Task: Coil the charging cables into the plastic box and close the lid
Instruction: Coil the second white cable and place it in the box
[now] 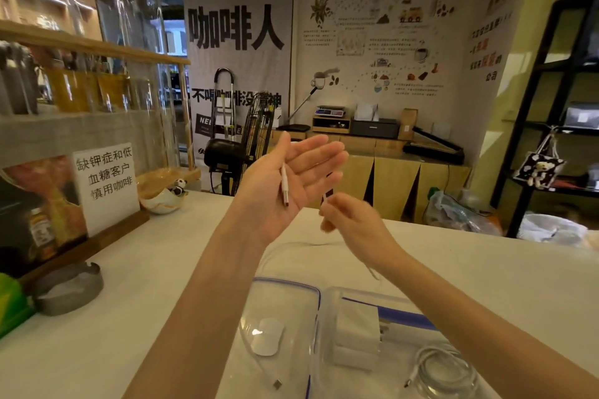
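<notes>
White cable (284, 183) — USB end lies across flat, spread left hand (288, 178) | right hand (345, 215) pinches its other stretch | plastic box (389, 343) on table (129, 317) — lid off

At frame centre, a white cable (285, 183) is laid across the flat left hand (291, 178) and pinched by the right hand (348, 217).
</notes>
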Demonstrator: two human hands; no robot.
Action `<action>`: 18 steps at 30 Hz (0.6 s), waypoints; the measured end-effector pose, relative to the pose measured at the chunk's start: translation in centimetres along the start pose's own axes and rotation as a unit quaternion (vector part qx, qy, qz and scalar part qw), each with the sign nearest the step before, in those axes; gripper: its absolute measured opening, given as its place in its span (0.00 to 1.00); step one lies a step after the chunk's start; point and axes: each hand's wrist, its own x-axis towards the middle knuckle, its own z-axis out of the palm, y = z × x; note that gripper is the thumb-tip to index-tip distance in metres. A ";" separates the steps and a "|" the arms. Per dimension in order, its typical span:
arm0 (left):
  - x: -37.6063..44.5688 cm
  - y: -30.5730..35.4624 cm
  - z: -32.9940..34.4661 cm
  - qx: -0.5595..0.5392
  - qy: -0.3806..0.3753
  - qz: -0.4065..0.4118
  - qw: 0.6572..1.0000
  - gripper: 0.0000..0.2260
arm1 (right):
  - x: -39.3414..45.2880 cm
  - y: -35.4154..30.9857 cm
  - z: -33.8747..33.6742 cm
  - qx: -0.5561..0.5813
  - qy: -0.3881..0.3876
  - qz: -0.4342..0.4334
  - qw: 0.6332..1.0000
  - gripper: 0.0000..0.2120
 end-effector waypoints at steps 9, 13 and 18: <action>1.0 -1.1 -1.5 0.068 -0.014 -0.038 0.997 0.18 | -3.1 -1.0 -1.3 -0.160 -0.135 -0.040 0.977 0.15; 1.3 -1.3 -1.9 0.110 -0.039 -0.049 0.992 0.18 | -4.6 -2.2 -2.3 -0.268 -0.150 -0.071 0.949 0.17; 1.7 -2.0 -2.2 0.046 -0.055 -0.024 0.997 0.22 | -6.2 -3.7 -2.7 -0.333 -0.151 -0.059 0.929 0.18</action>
